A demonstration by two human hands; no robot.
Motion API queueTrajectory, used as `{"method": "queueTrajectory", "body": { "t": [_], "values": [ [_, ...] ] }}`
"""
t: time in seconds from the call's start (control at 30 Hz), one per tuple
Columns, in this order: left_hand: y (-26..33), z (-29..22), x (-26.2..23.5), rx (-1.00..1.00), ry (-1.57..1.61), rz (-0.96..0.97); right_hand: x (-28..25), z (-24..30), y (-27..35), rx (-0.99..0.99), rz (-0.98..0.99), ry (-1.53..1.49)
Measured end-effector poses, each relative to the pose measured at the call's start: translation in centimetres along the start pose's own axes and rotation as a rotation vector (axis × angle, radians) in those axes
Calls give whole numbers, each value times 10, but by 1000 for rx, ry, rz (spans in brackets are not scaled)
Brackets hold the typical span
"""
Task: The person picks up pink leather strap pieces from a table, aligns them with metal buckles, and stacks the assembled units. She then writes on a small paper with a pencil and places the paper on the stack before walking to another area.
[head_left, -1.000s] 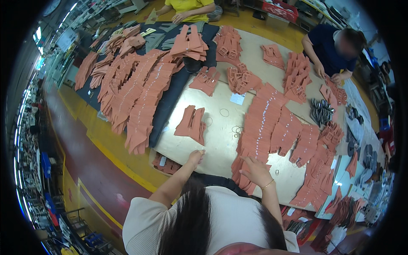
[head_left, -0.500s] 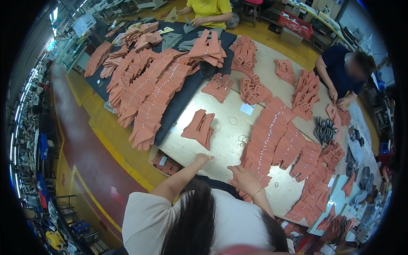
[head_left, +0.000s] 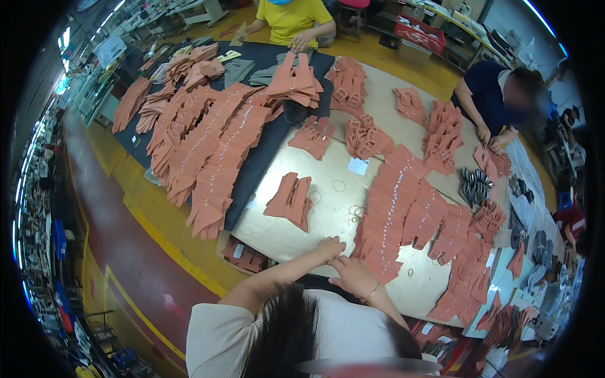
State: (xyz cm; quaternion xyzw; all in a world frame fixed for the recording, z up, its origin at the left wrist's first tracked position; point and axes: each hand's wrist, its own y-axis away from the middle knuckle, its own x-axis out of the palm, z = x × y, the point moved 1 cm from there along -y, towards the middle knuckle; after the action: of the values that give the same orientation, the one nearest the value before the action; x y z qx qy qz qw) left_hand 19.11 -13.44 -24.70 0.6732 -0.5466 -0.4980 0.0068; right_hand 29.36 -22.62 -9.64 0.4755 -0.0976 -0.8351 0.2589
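My left hand (head_left: 330, 248) rests near the table's front edge, fingers stretched to the right and nothing visible in them. Close beside it, my right hand (head_left: 354, 275) points left with its thumb and fingers apart; the two hands meet or overlap, and I cannot tell whether they touch. Beyond my left hand lies a small stack of salmon-coloured cut shoe-upper-like pieces (head_left: 288, 201) with slits. A long fanned row of similar salmon pieces (head_left: 389, 211), dotted with white marks, runs just right of my right hand. Thin rubber bands (head_left: 357, 211) lie between the stack and the row.
More fanned salmon pieces (head_left: 217, 151) cover a dark cloth at left. Bundles with buckle-like parts (head_left: 365, 137), a white paper slip (head_left: 358, 166) and dark buckles (head_left: 475, 187) lie farther right. A person in yellow (head_left: 293, 22) and another in navy (head_left: 482, 91) work across the table.
My left hand has moved right, over toward my right hand, its fingers now stretched out. My right hand has shifted slightly lower. The view has tilted a little.
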Motion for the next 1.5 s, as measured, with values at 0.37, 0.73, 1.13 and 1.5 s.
{"method": "queueTrajectory", "body": {
  "t": [0.37,0.73,1.13,1.5],
  "values": [
    [-18,35,44,176,-468,363,4,-3,1,115,-172,-100],
    [-19,-2,44,165,-768,540,11,-49,32,291,-239,-220],
    [-50,-22,67,-420,-446,372,10,-248,193,925,-388,-168],
    [-105,-43,23,-469,-531,199,9,-475,332,1316,-890,-94]
  ]
}}
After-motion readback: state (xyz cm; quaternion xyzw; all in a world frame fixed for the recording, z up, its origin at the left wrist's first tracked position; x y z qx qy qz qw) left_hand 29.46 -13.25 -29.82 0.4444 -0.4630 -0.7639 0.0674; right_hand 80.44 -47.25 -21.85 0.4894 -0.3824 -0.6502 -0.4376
